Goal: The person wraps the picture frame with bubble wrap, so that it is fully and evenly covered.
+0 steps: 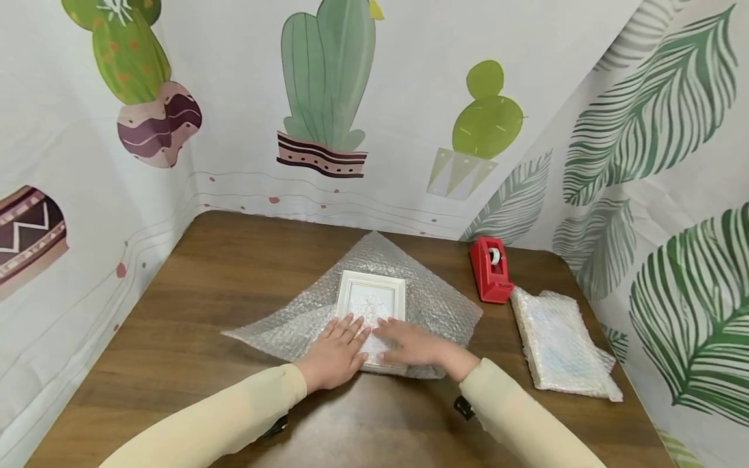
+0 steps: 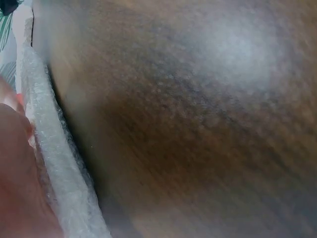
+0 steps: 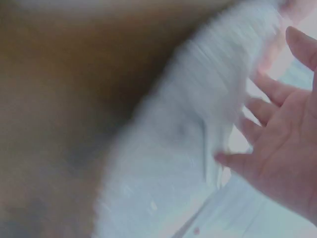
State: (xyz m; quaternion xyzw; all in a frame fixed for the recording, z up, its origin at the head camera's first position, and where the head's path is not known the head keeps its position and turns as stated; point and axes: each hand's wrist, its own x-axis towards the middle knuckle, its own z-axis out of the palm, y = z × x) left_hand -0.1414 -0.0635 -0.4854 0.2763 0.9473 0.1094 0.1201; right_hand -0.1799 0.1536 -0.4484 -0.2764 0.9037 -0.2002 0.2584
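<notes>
A white picture frame (image 1: 371, 278) lies on a sheet of bubble wrap (image 1: 433, 292), whose lower left part is folded over the frame's lower portion. My left hand (image 1: 332, 351) rests flat on the folded wrap at the frame's lower left, fingers extended. Over the lower right side of the frame is my right hand (image 1: 412, 343), its fingers spread. In the right wrist view the right hand (image 3: 285, 134) shows its palm, fingers apart and holding nothing. The left wrist view shows the left hand (image 2: 22, 173) beside the wrap's edge (image 2: 54, 144).
Toward the back right of the wooden table (image 1: 193, 305) stands a red tape dispenser (image 1: 489, 270). A bubble-wrapped flat package (image 1: 564, 344) lies in front of it near the right edge. Printed cloth (image 1: 404, 97) hangs behind and along the sides.
</notes>
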